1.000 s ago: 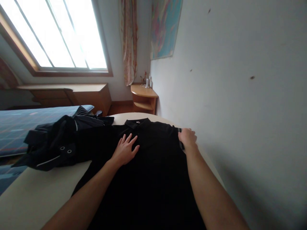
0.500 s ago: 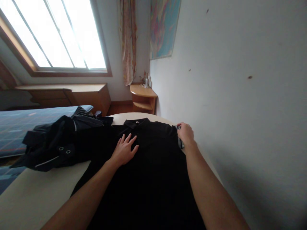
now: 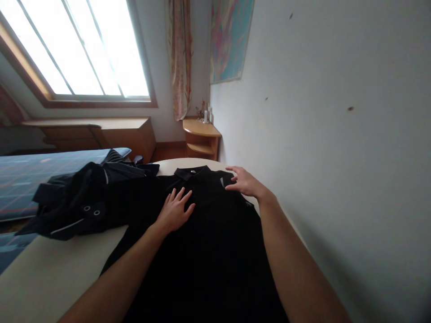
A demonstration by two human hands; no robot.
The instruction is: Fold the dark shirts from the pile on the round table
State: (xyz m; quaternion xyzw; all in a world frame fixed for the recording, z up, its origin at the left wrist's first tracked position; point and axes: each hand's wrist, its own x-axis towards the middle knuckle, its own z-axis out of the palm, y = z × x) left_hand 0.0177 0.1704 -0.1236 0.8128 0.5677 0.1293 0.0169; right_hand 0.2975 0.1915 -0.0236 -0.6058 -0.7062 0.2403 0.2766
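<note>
A black polo shirt [image 3: 208, 251] is spread out with its collar [image 3: 191, 172] at the far end. My left hand [image 3: 176, 210] lies flat on the upper chest of the shirt, fingers spread. Over the shoulder on the right side, my right hand [image 3: 245, 180] has its thumb and fingers apart, and nothing shows between them. A small grey-white patch [image 3: 222, 182] is visible on the shirt just beside those fingertips. The sleeve on that side is turned inward over the shirt.
Dark clothes [image 3: 81, 197] with metal eyelets lie heaped at the left on the pale table [image 3: 77, 260]. Beyond them is a bed with a blue checked cover [image 3: 60, 163]. A white wall [image 3: 336, 157] stands close on the right, and a corner shelf [image 3: 202, 128] is behind the table.
My right hand has moved left from the sleeve's edge, folding the sleeve inward, and its fingers have opened. My left hand has stayed in place.
</note>
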